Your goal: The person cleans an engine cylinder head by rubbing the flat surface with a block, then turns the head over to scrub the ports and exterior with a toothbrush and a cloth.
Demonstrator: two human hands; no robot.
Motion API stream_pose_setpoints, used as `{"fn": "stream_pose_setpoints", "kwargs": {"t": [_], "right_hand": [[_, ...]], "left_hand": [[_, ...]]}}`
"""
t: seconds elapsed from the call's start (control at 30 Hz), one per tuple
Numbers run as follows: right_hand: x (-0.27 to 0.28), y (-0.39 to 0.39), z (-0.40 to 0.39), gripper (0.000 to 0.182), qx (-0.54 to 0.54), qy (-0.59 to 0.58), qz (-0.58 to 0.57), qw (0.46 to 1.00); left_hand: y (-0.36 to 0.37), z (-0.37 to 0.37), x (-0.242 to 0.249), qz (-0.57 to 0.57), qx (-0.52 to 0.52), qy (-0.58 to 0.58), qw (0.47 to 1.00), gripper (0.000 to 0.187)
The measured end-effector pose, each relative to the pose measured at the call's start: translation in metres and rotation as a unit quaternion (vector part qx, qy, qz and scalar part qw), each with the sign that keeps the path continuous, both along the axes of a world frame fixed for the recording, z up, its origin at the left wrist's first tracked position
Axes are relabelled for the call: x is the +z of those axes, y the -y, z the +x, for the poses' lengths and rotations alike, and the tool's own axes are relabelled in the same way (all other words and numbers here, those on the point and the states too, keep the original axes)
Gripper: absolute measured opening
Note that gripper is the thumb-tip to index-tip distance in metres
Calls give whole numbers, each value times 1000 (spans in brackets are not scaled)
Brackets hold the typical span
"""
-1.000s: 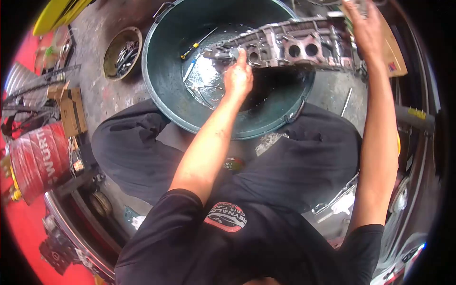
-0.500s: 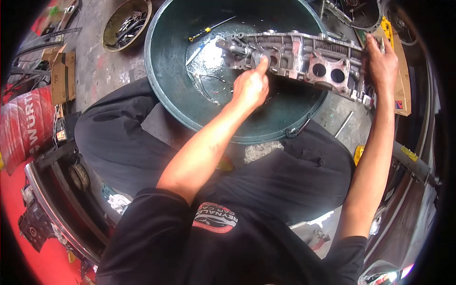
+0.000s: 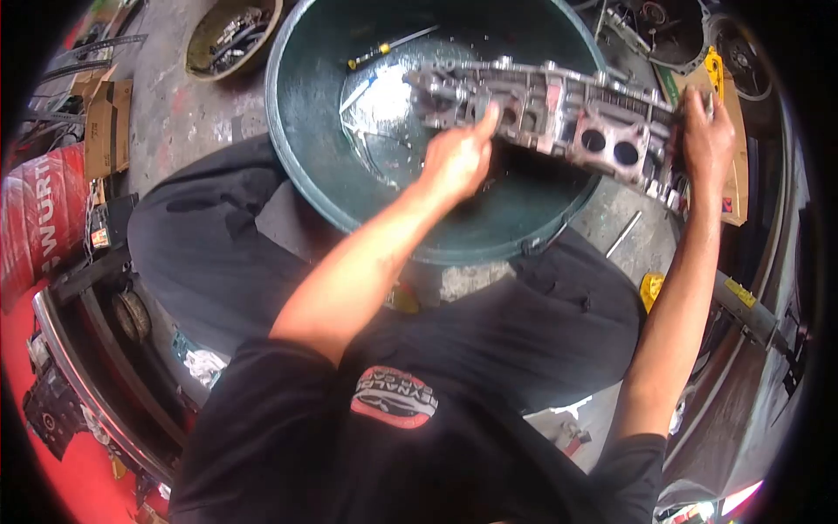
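Observation:
A metal engine cylinder head point(image 3: 554, 118) is held tilted over a large dark green tub point(image 3: 301, 188), its right end lower and past the rim. My right hand point(image 3: 707, 140) grips that right end, fingers partly hidden behind it. My left hand point(image 3: 458, 162) is closed, one digit stretched up against the cylinder head's port face near its left end. A small greyish piece seems to lie under that fingertip, too blurred to name. Inside the tub are a yellow-handled screwdriver point(image 3: 393, 47), a white-and-blue slim item point(image 3: 358, 93) and some wet thin strands.
My legs lie folded around the tub. A basin of metal parts point(image 3: 229, 39) stands at the upper left, near a cardboard box point(image 3: 106, 129) and a red drum point(image 3: 44, 210). A metal rod point(image 3: 623, 234) lies right of the tub; large round castings point(image 3: 659, 31) sit at the upper right.
The cylinder head's right end has dipped and shifted slightly right, with my right hand lower on it. My left digit stays near the same port. The whole view has shifted a little.

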State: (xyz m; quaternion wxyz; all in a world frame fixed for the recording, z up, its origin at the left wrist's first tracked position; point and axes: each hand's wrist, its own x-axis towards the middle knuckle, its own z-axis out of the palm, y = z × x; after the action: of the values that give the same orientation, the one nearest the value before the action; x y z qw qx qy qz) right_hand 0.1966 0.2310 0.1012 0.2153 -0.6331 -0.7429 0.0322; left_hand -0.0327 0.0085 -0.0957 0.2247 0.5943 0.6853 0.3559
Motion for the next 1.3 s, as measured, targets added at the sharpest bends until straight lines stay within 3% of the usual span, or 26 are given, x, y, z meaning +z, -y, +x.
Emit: {"fn": "stream_pose_setpoints", "kwargs": {"t": [0.13,0.17,0.27,0.33,0.4,0.43,0.47,0.6,0.67,0.77,0.9,1.0,1.03,1.13,1.17,1.2,1.27,1.3], "right_hand": [[-6,-6,2,66,-9,-18,26,999],[-4,-6,0,68,-4,-32,13,999],[-1,-3,0,71,-6,2,7,1000],[-8,-11,9,69,-1,-22,24,999],[-7,-9,10,68,0,-43,-13,999],[-7,-8,9,60,2,-63,-27,998],[-7,-6,8,53,3,-83,-40,996],[-5,-7,10,41,20,-90,-36,995],[-5,-7,12,39,23,-76,-31,996],[-9,-6,10,37,23,-68,-1,997],[0,2,-3,37,-43,-112,-77,990],[-8,-8,8,37,12,-91,-15,996],[-8,-8,7,37,25,-63,19,998],[1,-3,-1,38,21,-68,-8,997],[3,-4,-2,40,-22,-74,-66,995],[2,-5,-1,40,-10,-81,-47,996],[-7,-6,6,42,7,-90,-14,996],[-8,-7,8,42,0,-76,-9,997]], "left_hand": [[-25,-6,10,-40,18,38,998,62],[-32,-6,12,10,34,34,999,65],[21,-3,23,-106,-25,-11,994,59],[66,-14,7,-110,-42,33,992,59],[78,-20,14,-183,50,115,975,60],[75,-15,17,-111,84,157,978,60],[66,-6,15,-13,93,116,989,60],[2,12,7,-68,71,126,987,59],[6,18,1,2,74,112,991,61],[24,22,2,-55,46,59,996,63],[-16,13,6,-2,73,49,996,67],[17,16,14,-43,39,87,994,62],[11,13,12,-7,48,84,995,61],[-26,2,14,-26,67,81,994,64],[-17,3,9,-11,55,86,995,63],[-3,9,-3,12,55,54,997,63],[13,8,0,-65,36,68,995,65],[8,9,-9,18,60,77,995,65]]}}
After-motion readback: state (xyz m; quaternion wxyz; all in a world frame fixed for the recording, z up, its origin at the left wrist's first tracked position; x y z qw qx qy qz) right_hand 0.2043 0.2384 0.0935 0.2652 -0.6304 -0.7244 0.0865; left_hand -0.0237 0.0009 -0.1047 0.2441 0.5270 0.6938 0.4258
